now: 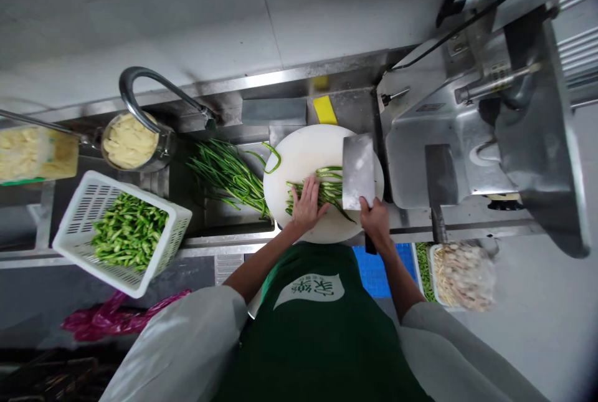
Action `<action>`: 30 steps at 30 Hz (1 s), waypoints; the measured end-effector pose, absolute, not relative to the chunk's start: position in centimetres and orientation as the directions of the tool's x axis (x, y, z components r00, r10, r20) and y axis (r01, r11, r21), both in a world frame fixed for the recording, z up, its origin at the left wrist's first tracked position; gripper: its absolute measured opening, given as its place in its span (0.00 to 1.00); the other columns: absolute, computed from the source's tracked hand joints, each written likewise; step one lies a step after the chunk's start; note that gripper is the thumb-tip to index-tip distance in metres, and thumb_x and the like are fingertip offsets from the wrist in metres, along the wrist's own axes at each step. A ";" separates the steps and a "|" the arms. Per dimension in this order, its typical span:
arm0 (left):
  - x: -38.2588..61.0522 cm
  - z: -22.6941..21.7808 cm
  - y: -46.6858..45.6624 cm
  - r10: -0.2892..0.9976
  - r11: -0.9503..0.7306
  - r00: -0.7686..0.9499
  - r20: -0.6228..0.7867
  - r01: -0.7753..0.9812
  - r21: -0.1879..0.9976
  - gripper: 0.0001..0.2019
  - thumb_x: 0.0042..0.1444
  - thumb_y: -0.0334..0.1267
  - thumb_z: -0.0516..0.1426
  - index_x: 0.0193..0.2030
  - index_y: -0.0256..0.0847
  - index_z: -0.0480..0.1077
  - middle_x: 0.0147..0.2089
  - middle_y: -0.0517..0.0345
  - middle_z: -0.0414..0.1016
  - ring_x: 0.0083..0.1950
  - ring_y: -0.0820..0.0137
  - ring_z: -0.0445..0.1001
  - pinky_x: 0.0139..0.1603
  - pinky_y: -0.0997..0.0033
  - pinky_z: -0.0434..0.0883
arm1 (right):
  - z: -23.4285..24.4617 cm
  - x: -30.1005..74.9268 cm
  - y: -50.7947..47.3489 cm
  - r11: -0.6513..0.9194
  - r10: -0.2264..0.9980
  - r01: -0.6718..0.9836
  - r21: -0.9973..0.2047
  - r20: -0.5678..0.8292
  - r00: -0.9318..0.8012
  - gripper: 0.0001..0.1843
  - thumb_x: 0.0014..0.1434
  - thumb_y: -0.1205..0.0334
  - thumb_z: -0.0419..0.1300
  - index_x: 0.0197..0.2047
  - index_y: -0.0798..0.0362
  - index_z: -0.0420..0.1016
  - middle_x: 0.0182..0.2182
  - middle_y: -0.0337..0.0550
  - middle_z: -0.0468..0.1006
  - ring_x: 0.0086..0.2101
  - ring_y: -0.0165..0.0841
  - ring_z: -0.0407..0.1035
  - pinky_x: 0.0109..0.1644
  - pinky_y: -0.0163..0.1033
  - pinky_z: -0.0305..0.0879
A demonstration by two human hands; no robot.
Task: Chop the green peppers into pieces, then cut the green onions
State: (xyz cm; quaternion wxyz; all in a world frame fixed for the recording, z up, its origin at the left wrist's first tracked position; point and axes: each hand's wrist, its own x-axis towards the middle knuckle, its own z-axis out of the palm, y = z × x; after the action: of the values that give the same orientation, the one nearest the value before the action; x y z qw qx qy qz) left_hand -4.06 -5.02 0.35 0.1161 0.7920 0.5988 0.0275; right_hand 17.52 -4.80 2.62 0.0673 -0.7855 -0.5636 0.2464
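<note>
On a round white cutting board (303,140) lie long, thin green beans (329,190) in a loose bunch, and one curled bean rests at the board's left edge. My left hand (307,204) lies on top of the bunch, fingers stretched out and thumb apart, pressing it against the board. My right hand (375,221) is wrapped round the dark handle of a cleaver (359,171). The broad blade covers the right end of the bunch, so whether it touches the board there is hidden. More long green stalks (233,174) lie in the sink left of the board.
A white basket (175,221) of cut green pieces stands at the left, beside a metal pot (163,149) of pale slices under a curved faucet (140,71). A yellow cloth (324,109) and a grey block (274,111) lie behind the board. A slicing machine (411,153) with another cleaver (441,174) stands right.
</note>
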 end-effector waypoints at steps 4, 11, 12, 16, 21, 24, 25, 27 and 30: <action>-1.6 0.2 -3.5 0.889 -0.417 0.447 -0.102 0.880 0.229 0.30 0.68 0.54 0.50 0.72 0.42 0.60 0.80 0.49 0.40 0.81 0.57 0.33 0.76 0.34 0.40 | 3.3 21.8 -5.3 -0.454 0.891 0.748 -0.484 -0.255 0.376 0.30 0.68 0.41 0.48 0.43 0.60 0.78 0.31 0.61 0.80 0.35 0.46 0.74 0.36 0.41 0.60; -0.1 1.2 -1.0 0.968 -0.218 0.241 -0.067 0.945 0.246 0.29 0.72 0.50 0.41 0.74 0.38 0.56 0.80 0.50 0.38 0.81 0.60 0.35 0.77 0.41 0.46 | 3.4 22.8 -6.5 -0.528 0.849 0.624 -0.576 -0.371 0.375 0.30 0.66 0.40 0.49 0.42 0.59 0.78 0.26 0.55 0.79 0.32 0.45 0.73 0.35 0.42 0.63; -0.3 1.4 -0.7 0.979 -0.180 0.198 -0.050 0.952 0.249 0.31 0.72 0.50 0.40 0.76 0.36 0.51 0.81 0.49 0.36 0.81 0.61 0.34 0.77 0.43 0.46 | 3.3 22.4 -6.4 -0.515 0.856 0.633 -0.578 -0.387 0.343 0.28 0.65 0.41 0.51 0.41 0.58 0.78 0.28 0.56 0.80 0.33 0.44 0.74 0.36 0.41 0.63; -0.4 0.9 0.3 0.984 -0.153 0.171 -0.054 0.958 0.243 0.35 0.72 0.52 0.37 0.78 0.30 0.41 0.80 0.44 0.36 0.81 0.59 0.36 0.78 0.44 0.44 | 2.4 20.3 -5.6 -0.447 0.879 0.719 -0.533 -0.411 0.242 0.23 0.65 0.47 0.52 0.40 0.58 0.78 0.35 0.59 0.81 0.38 0.45 0.75 0.40 0.41 0.63; 0.1 -0.7 -0.2 0.955 -0.251 0.280 -0.100 0.940 0.230 0.38 0.71 0.56 0.38 0.78 0.30 0.42 0.80 0.45 0.42 0.81 0.58 0.39 0.78 0.43 0.43 | 2.0 19.4 -6.0 -0.445 0.862 0.775 -0.450 -0.451 0.233 0.20 0.67 0.48 0.53 0.39 0.57 0.77 0.37 0.60 0.81 0.39 0.44 0.75 0.40 0.41 0.61; 0.0 -0.8 -1.6 0.952 -0.248 0.280 -0.123 0.943 0.222 0.38 0.71 0.56 0.39 0.78 0.30 0.42 0.79 0.44 0.44 0.80 0.57 0.41 0.78 0.42 0.43 | 1.9 19.7 -6.3 -0.443 0.854 0.778 -0.446 -0.473 0.215 0.20 0.68 0.48 0.53 0.39 0.55 0.76 0.36 0.58 0.81 0.37 0.43 0.74 0.38 0.40 0.59; 0.0 -0.8 -2.0 0.953 -0.242 0.274 -0.127 0.945 0.218 0.37 0.72 0.55 0.39 0.78 0.30 0.42 0.79 0.44 0.44 0.80 0.57 0.41 0.78 0.42 0.42 | 1.8 19.8 -6.3 -0.437 0.855 0.783 -0.443 -0.476 0.207 0.20 0.68 0.48 0.53 0.39 0.55 0.76 0.36 0.58 0.81 0.37 0.42 0.74 0.37 0.39 0.58; 0.0 -0.8 -2.3 0.959 -0.223 0.253 -0.128 0.952 0.211 0.37 0.72 0.54 0.39 0.79 0.31 0.41 0.79 0.44 0.44 0.80 0.57 0.40 0.78 0.41 0.42 | 1.8 20.1 -6.2 -0.421 0.858 0.802 -0.425 -0.474 0.199 0.20 0.68 0.48 0.53 0.39 0.55 0.76 0.37 0.58 0.82 0.37 0.42 0.74 0.37 0.39 0.58; 0.1 -1.0 -2.0 0.965 -0.207 0.234 -0.116 0.956 0.207 0.38 0.71 0.55 0.40 0.79 0.30 0.40 0.79 0.44 0.41 0.81 0.58 0.37 0.78 0.41 0.41 | 1.7 20.5 -6.1 -0.380 0.866 0.828 -0.412 -0.474 0.162 0.20 0.68 0.48 0.53 0.40 0.56 0.77 0.37 0.58 0.82 0.38 0.41 0.74 0.37 0.39 0.57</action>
State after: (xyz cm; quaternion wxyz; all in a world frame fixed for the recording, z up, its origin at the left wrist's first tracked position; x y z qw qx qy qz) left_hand 0.11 -2.02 -0.97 0.1180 0.7765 0.6187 0.0192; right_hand 20.49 -6.06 1.69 0.0285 -0.7616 -0.5559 0.3319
